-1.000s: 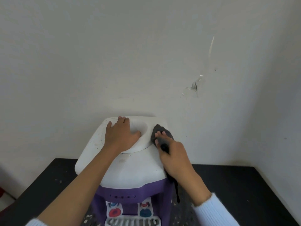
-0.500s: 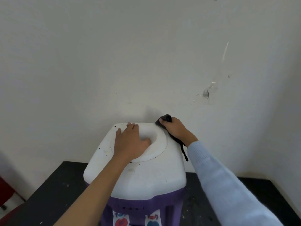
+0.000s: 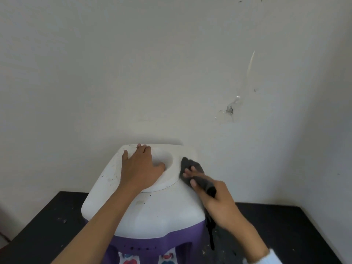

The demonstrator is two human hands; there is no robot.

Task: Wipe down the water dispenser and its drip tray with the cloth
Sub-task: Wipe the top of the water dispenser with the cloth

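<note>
A water dispenser [image 3: 152, 212] with a white top and purple body stands on a black table against the wall. My left hand [image 3: 141, 168] lies flat on the raised round collar of its top, thumb in the recess. My right hand [image 3: 219, 202] presses a dark grey cloth [image 3: 192, 168] against the right side of the white top, with a strip of cloth hanging down past the wrist. Red and blue tap levers [image 3: 165, 259] peek out at the bottom edge. The drip tray is out of view.
The black table [image 3: 47, 225] carries scattered specks and spans the frame's width. A white wall [image 3: 171, 73] rises close behind the dispenser, with a chipped spot [image 3: 229, 109] at the right. Another wall closes the corner on the right.
My right hand has pulled the cloth from the back right corner of the top forward along its right side. The left hand stays on the collar. The view has tilted down slightly.
</note>
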